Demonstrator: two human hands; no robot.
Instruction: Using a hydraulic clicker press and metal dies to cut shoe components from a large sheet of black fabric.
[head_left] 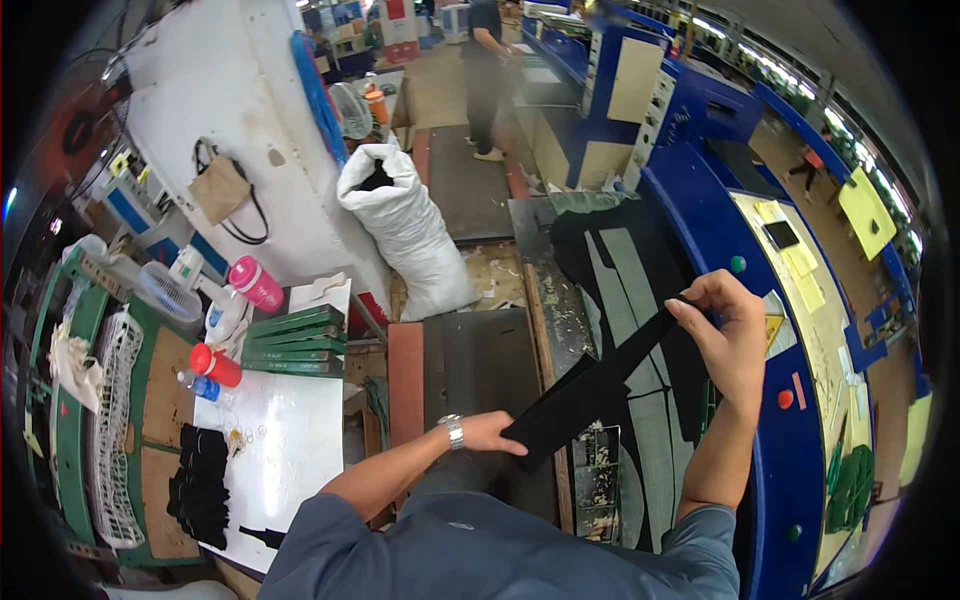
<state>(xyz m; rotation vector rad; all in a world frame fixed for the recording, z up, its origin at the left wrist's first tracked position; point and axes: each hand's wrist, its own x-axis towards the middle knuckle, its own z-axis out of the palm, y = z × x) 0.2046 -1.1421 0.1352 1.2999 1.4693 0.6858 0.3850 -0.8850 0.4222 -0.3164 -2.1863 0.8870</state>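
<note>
Between my two hands a long black fabric piece (pixel 580 402) is stretched at a slant, wide at the left and narrow at the right. My left hand (pixel 490 432), with a metal watch on the wrist, grips the wide end, thumb on top. Higher up, my right hand (pixel 725 325) pinches the narrow tip between thumb and fingers. Below the piece lie long grey-green cut strips (pixel 640 350) and black sheet material (pixel 650 225) on the machine bed. A slatted metal part with pale scraps (pixel 597 470) shows beside the wide end.
To the left, a white table (pixel 305 410) carries green bar-shaped tools (pixel 295 345), a red-lidded container (pixel 215 366) and black cut pieces (pixel 200 480). A white sack (pixel 410 230) stands ahead. A blue machine (pixel 770 420) borders my right. Another person (pixel 485 80) stands farther off.
</note>
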